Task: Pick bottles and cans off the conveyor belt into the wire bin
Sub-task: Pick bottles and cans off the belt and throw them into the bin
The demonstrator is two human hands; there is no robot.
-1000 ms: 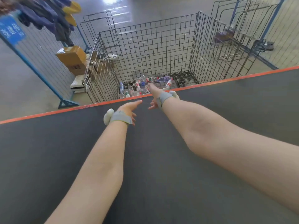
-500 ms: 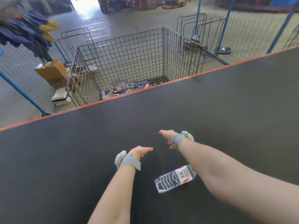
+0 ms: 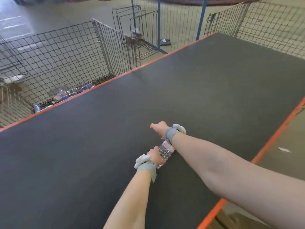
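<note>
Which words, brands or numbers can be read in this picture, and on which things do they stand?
No text here can be read.
Clear plastic bottle at the left hand: red and white label, too blurred to read.
Bottles in the wire bin: coloured labels, too small to read.
Dark thing on the floor: white sticker, too small to read.

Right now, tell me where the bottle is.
Head view, lower centre: bottle on the belt, held by the left hand, just under the right wrist.
</note>
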